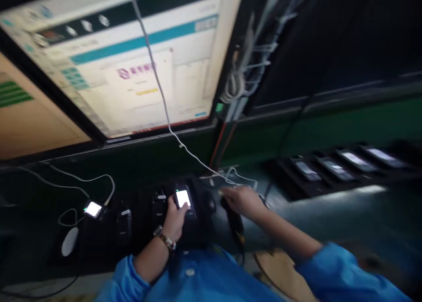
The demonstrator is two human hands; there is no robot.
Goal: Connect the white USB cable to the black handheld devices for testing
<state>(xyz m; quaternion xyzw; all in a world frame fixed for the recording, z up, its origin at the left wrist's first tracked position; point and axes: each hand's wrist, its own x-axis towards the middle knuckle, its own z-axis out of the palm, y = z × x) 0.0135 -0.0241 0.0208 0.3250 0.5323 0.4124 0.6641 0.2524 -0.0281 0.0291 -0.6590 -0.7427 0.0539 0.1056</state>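
Observation:
My left hand grips a small black handheld device with a bright white screen, its thumb lying over the screen's lower right corner. Slightly right of it, my right hand is closed in a pinch, its fingertips pointing left. What sits between those fingertips is blurred and too small to name. Behind the right hand passes a thin white cable that hangs down from above. Close below that hand is a dark, elongated object with a yellowish part, smeared by motion.
Left of the held device lie more black devices, another lit device with a white cable, and a white mouse. A large monitor stands behind. Several screened devices rest on a dark rack at right. Bundled cables hang beside the monitor.

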